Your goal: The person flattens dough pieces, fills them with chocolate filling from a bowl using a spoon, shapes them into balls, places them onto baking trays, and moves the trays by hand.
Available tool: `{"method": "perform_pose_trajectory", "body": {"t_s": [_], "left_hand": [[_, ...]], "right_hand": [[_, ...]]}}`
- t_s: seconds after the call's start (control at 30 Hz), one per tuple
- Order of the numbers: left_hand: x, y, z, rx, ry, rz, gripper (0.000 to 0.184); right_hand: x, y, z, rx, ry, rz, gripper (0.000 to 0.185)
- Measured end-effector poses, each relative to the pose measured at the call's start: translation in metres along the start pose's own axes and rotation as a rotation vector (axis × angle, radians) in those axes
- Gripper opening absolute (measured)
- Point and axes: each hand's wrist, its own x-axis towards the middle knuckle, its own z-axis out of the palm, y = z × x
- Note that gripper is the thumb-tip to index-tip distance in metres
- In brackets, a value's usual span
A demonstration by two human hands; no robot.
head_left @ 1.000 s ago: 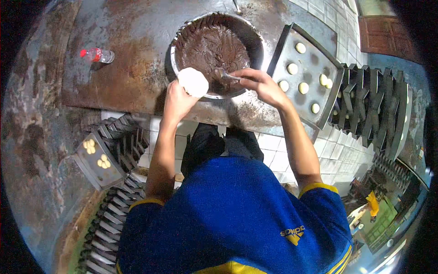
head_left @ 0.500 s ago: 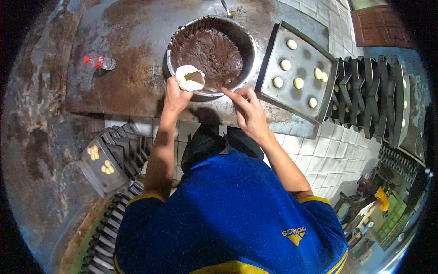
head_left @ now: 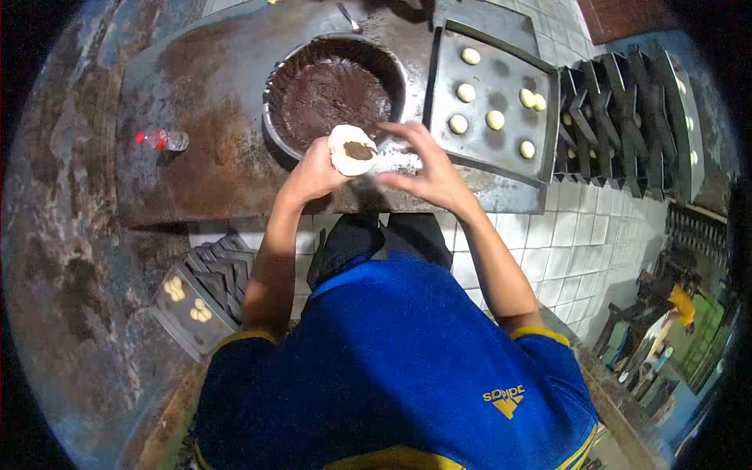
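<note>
My left hand point(head_left: 315, 172) holds a cupped piece of pale dough point(head_left: 341, 161) with dark brown paste point(head_left: 358, 150) in its middle. Just right of the dough, my right hand point(head_left: 425, 168) has thumb and fingers spread, with nothing between them. Both hands are at the near side of a round metal bowl point(head_left: 270, 129), which contains more dark paste point(head_left: 333, 98). No spoon shows in my right hand.
Right of the bowl, a metal tray point(head_left: 501, 69) carries several pale dough balls point(head_left: 495, 120). A red-capped bottle point(head_left: 163, 140) lies at the left. Stacked trays point(head_left: 627, 117) stand at the right, and another tray with dough point(head_left: 192, 317) is at lower left.
The spoon has left my right hand, whose fingers have spread beside the dough. Dark paste now sits in the dough, which was bare one second ago. The bowl and trays appear shifted left and up.
</note>
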Motion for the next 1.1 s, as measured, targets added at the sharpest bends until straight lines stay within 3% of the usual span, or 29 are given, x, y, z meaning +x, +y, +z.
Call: {"method": "perform_pose_trajectory", "body": {"t_s": [0.13, 0.2, 0.23, 0.27, 0.37, 0.4, 0.47, 0.5, 0.53, 0.6, 0.67, 0.73, 0.77, 0.8, 0.9, 0.93, 1.03, 1.07, 1.1], "left_hand": [[0.010, 0.023, 0.003, -0.069, -0.196, -0.005, 0.046], [0.010, 0.023, -0.002, -0.086, -0.243, 0.005, 0.049], [0.009, 0.022, -0.011, -0.033, -0.331, -0.045, 0.055], [0.004, 0.022, -0.014, -0.037, -0.325, -0.045, 0.055], [-0.013, 0.038, -0.015, -0.462, -0.220, 0.002, 0.058], [-0.016, 0.039, -0.015, -0.463, -0.214, 0.005, 0.058], [-0.022, 0.044, -0.017, -0.625, -0.191, -0.180, 0.049], [-0.023, 0.048, -0.010, -0.587, -0.054, -0.273, 0.041], [-0.022, 0.051, -0.002, -0.587, -0.051, -0.270, 0.041], [-0.019, 0.051, 0.011, -0.778, 0.190, -0.137, 0.036], [-0.021, 0.043, 0.012, -0.760, 0.176, -0.128, 0.033], [-0.023, 0.056, 0.010, -0.702, 0.087, -0.240, 0.027], [-0.022, 0.073, 0.024, -0.774, 0.264, -0.216, 0.026], [-0.022, 0.075, 0.020, -0.774, 0.264, -0.213, 0.026], [-0.028, 0.071, -0.005, -1.077, 0.024, -0.271, 0.040], [-0.029, 0.071, -0.005, -1.076, 0.025, -0.268, 0.040], [-0.028, 0.088, 0.002, -0.883, 0.280, -0.030, 0.044], [-0.024, 0.086, 0.002, -0.884, 0.278, -0.028, 0.044], [-0.017, 0.090, 0.001, -0.729, 0.371, 0.084, 0.040]], "right_hand": [[0.028, -0.042, -0.005, -0.085, -0.016, -0.217, 0.068], [0.035, -0.045, -0.010, -0.086, -0.151, -0.091, 0.061], [0.036, -0.045, -0.010, -0.051, -0.102, -0.119, 0.044], [0.034, -0.045, -0.008, -0.053, -0.110, -0.121, 0.044], [0.029, -0.032, 0.002, 0.268, -0.067, 0.089, 0.021], [0.028, -0.032, 0.006, 0.266, -0.072, 0.085, 0.021], [0.026, -0.034, 0.013, 0.224, 0.045, 0.075, 0.022], [0.025, -0.028, 0.014, 0.297, -0.009, 0.040, 0.039], [0.026, -0.036, 0.014, 0.296, -0.011, 0.037, 0.039], [0.026, -0.060, 0.008, 0.164, 0.011, 0.000, 0.063], [0.029, -0.083, -0.001, -0.024, -0.009, -0.052, 0.086], [0.035, -0.085, -0.002, -0.442, -0.107, -0.394, 0.080], [0.037, -0.082, 0.000, -0.401, -0.101, -0.388, 0.066], [0.039, -0.079, 0.000, -0.404, -0.100, -0.390, 0.066], [0.043, -0.081, 0.002, -0.059, 0.016, -0.202, 0.035], [0.044, -0.078, 0.003, -0.059, 0.016, -0.205, 0.035], [0.041, -0.065, 0.010, 0.388, 0.125, 0.181, 0.026], [0.038, -0.066, 0.013, 0.386, 0.127, 0.181, 0.026], [0.034, -0.070, 0.015, 0.725, 0.103, 0.342, 0.025]]}}
